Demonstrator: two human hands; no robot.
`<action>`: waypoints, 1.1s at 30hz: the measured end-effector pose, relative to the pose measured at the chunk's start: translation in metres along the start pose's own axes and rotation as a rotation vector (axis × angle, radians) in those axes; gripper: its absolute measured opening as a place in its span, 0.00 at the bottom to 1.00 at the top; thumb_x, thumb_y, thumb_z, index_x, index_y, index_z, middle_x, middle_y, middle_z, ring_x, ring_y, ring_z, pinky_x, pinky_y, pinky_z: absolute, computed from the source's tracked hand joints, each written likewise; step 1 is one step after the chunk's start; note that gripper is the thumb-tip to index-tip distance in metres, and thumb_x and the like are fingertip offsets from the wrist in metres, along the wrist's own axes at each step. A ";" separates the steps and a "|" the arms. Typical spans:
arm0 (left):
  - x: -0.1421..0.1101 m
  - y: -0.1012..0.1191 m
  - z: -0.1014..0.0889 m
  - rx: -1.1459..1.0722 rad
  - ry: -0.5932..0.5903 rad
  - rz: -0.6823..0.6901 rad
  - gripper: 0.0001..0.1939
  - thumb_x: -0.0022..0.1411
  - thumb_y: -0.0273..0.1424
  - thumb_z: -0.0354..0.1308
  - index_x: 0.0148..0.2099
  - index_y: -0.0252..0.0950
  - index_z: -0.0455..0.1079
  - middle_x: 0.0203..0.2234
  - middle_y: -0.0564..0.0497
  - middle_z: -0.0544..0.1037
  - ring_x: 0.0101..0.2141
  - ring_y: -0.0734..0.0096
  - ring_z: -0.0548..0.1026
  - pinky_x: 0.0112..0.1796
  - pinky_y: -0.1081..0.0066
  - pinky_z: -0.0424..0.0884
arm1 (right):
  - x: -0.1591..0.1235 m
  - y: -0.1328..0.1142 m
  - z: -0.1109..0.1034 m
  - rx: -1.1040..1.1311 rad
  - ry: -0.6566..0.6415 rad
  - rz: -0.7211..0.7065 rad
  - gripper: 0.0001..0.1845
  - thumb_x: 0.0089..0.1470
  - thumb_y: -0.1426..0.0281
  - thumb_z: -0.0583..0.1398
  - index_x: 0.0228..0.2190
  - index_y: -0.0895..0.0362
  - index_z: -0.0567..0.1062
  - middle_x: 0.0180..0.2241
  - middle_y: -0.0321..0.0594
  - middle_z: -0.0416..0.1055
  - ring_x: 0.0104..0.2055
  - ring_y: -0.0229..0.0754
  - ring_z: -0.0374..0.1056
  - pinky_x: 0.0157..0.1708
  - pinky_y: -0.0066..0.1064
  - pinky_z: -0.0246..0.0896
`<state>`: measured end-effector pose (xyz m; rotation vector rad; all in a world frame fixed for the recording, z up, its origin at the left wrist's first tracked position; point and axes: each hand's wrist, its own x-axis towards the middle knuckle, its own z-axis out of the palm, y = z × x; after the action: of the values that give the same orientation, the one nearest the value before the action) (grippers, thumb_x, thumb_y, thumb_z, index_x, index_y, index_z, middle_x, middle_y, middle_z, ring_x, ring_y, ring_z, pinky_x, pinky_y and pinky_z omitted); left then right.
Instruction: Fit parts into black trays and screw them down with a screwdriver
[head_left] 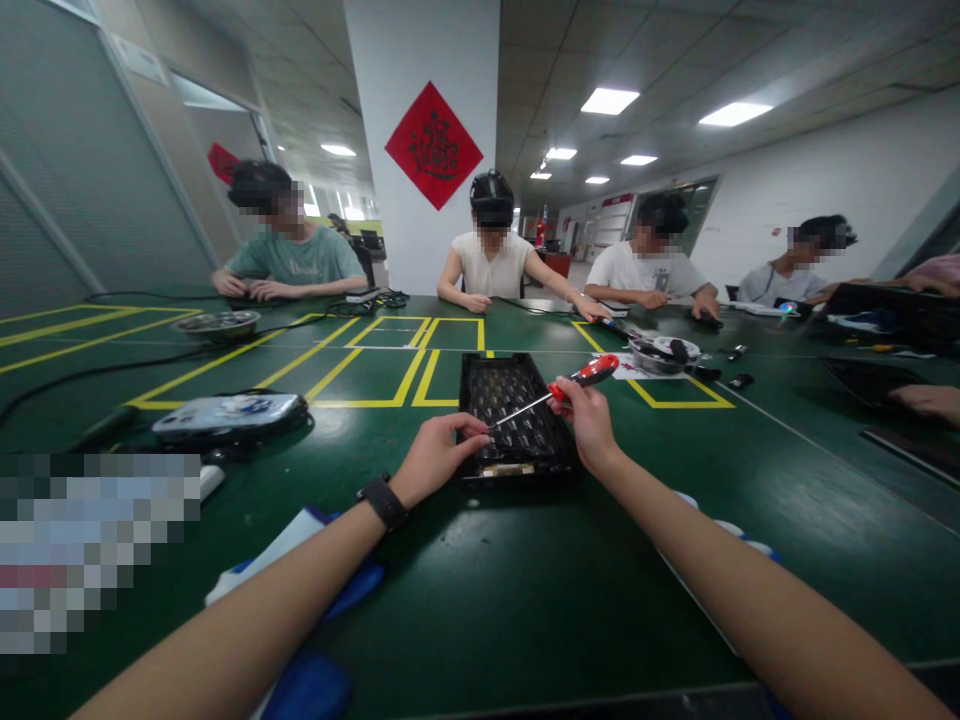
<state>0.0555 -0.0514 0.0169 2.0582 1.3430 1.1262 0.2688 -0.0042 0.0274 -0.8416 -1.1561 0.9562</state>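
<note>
A black rectangular tray-like case (551,437) lies on the green table in front of me, with rows of dark rounded pockets inside. My right hand (589,420) is closed around the red handle of a screwdriver (592,372), above the case's right side. The metal shaft slants down to the left, its tip close to my left fingertips. Over the left edge of the case, my left hand (442,450) pinches with thumb and fingers near that tip; whatever is between them is too small to make out. A pale strip (508,470) shows at the case's near end.
Blue and white gloves (300,560) lie under my left forearm. A light blue device (232,413) rests at left, and a metal bowl (217,325) stands behind it. Another bowl (664,352) with parts stands at right. Several people sit around the table (480,620), which bears yellow tape outlines.
</note>
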 end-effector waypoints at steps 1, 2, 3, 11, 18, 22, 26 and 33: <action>0.000 0.001 0.000 -0.019 0.004 -0.004 0.13 0.53 0.39 0.56 0.36 0.35 0.73 0.28 0.50 0.77 0.31 0.70 0.73 0.36 0.70 0.67 | 0.000 0.000 0.000 0.009 -0.004 -0.006 0.15 0.45 0.58 0.59 0.25 0.59 0.71 0.20 0.34 0.67 0.24 0.34 0.64 0.26 0.26 0.59; 0.000 0.001 -0.001 -0.040 0.011 -0.007 0.13 0.53 0.39 0.56 0.37 0.35 0.73 0.28 0.51 0.77 0.30 0.70 0.73 0.36 0.70 0.67 | 0.000 -0.001 0.001 0.019 -0.010 -0.012 0.15 0.46 0.58 0.59 0.26 0.59 0.71 0.20 0.34 0.67 0.24 0.35 0.65 0.26 0.26 0.59; 0.000 0.001 -0.001 -0.061 0.017 -0.011 0.14 0.53 0.39 0.56 0.37 0.35 0.72 0.27 0.51 0.76 0.30 0.70 0.73 0.35 0.70 0.67 | -0.001 -0.002 0.002 0.027 -0.019 -0.018 0.16 0.46 0.58 0.58 0.26 0.59 0.71 0.19 0.35 0.68 0.24 0.35 0.65 0.26 0.26 0.59; 0.003 -0.007 -0.001 -0.167 0.002 -0.075 0.15 0.56 0.38 0.53 0.41 0.35 0.73 0.32 0.49 0.79 0.35 0.68 0.75 0.40 0.69 0.67 | -0.020 -0.023 0.017 0.042 -0.118 -0.116 0.14 0.51 0.57 0.53 0.32 0.56 0.67 0.30 0.37 0.72 0.22 0.34 0.68 0.26 0.28 0.61; 0.003 -0.004 -0.001 -0.058 0.036 -0.088 0.15 0.55 0.38 0.54 0.39 0.35 0.74 0.29 0.50 0.79 0.32 0.66 0.75 0.37 0.68 0.67 | -0.041 -0.035 0.028 -0.002 -0.263 -0.164 0.14 0.52 0.58 0.53 0.35 0.54 0.62 0.30 0.38 0.74 0.26 0.38 0.71 0.33 0.33 0.65; 0.002 -0.004 0.000 -0.079 0.050 -0.107 0.14 0.54 0.38 0.54 0.38 0.34 0.74 0.29 0.49 0.79 0.31 0.68 0.75 0.35 0.70 0.67 | -0.041 -0.033 0.027 -0.066 -0.231 -0.186 0.14 0.52 0.57 0.54 0.35 0.54 0.62 0.30 0.38 0.74 0.26 0.38 0.71 0.33 0.32 0.64; 0.003 -0.006 0.001 -0.079 0.049 -0.091 0.14 0.55 0.38 0.54 0.38 0.35 0.74 0.29 0.50 0.79 0.31 0.68 0.75 0.35 0.70 0.67 | -0.040 -0.033 0.025 -0.085 -0.229 -0.200 0.14 0.52 0.57 0.54 0.35 0.54 0.63 0.29 0.38 0.74 0.26 0.38 0.71 0.32 0.31 0.64; 0.002 -0.002 0.000 -0.028 0.044 -0.079 0.14 0.55 0.38 0.53 0.37 0.35 0.74 0.28 0.50 0.79 0.30 0.68 0.75 0.35 0.70 0.67 | -0.042 -0.031 0.026 -0.110 -0.277 -0.197 0.13 0.51 0.59 0.55 0.33 0.55 0.68 0.28 0.38 0.73 0.26 0.39 0.71 0.34 0.32 0.63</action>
<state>0.0549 -0.0489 0.0166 1.9538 1.4086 1.1560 0.2437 -0.0536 0.0463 -0.6806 -1.5120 0.8692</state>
